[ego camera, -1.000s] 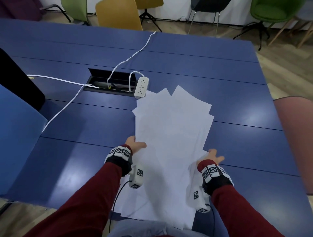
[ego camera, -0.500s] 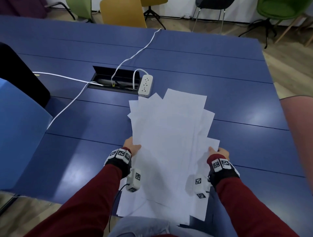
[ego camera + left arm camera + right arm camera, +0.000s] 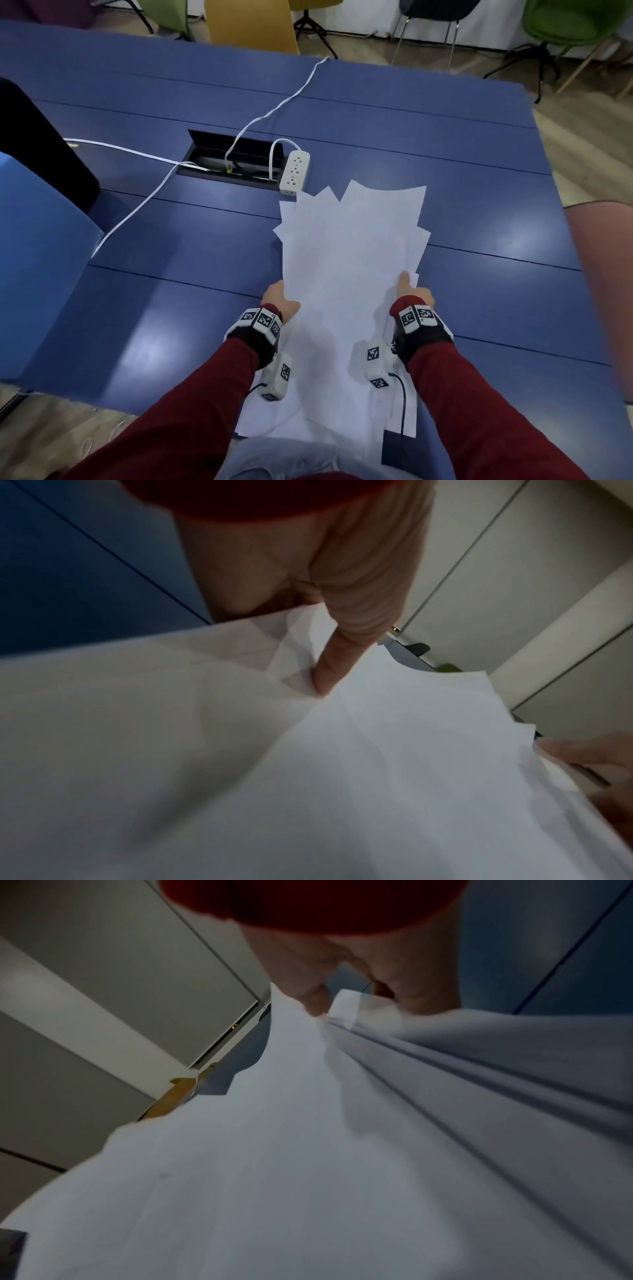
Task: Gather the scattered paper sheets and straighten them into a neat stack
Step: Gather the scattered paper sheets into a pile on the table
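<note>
Pinching the paper sheets (image 3: 349, 260) w/ both hands, left hand (image 3: 282, 301) & right hand (image 3: 412, 293) at side edges; gathered above tabletop (image 3: 171, 308), far corners fanned, squaring left.

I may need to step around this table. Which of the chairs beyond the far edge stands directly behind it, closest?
The mustard-yellow chair: its back rises right against the table's far edge, while the green chair and the black chair stand farther back.
</note>
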The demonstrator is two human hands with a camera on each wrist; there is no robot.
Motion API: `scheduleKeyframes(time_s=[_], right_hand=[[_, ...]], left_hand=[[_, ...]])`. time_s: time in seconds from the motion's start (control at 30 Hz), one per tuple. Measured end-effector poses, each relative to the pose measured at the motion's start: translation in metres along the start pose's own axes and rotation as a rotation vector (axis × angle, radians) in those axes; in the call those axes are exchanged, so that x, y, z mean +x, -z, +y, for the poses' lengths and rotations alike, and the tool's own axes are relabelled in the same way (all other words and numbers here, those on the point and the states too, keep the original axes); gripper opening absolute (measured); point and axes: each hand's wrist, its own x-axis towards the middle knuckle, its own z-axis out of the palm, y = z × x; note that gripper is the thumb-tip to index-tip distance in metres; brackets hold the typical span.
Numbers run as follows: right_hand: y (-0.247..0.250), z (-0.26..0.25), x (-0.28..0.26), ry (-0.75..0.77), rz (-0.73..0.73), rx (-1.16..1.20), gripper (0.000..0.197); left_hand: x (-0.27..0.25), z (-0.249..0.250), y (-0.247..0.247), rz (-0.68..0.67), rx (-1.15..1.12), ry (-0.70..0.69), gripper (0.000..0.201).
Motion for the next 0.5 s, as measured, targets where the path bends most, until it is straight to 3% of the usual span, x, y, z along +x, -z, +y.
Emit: scheduleKeyframes(time_s=[0.1,0.2,0.27,0.43,0.5], right_hand=[[-0.005,0.002,-0.002,0.033,-0.056,-0.026,0.080],[-0.003,0.005,-0.008,0.019,-0.140,-0.081,0.067],[-0.002,0.008,-0.008,-0.017,-0.243,-0.098,0.060],[0.011,0.010,-0.007,-0.045,-0.297,-0.108,0.077],[0.020,0.011,-0.006,-0.033,-0.302,-0.123,0.078]], left_hand=[[-0.003,0.003,0.000,-0.018,0.014,-0.007,0.047],[-0.003,0.005,0.003,-0.089,-0.033,0.026,0.056],[0.000,0.006,0.003,-0.121,-0.066,0.023,0.051],[0.001,0.001,-0.001,-0.082,-0.119,0.034,0.041],[0.000,-0.004,-0.001,-0.072,-0.087,0.048,0.048]])
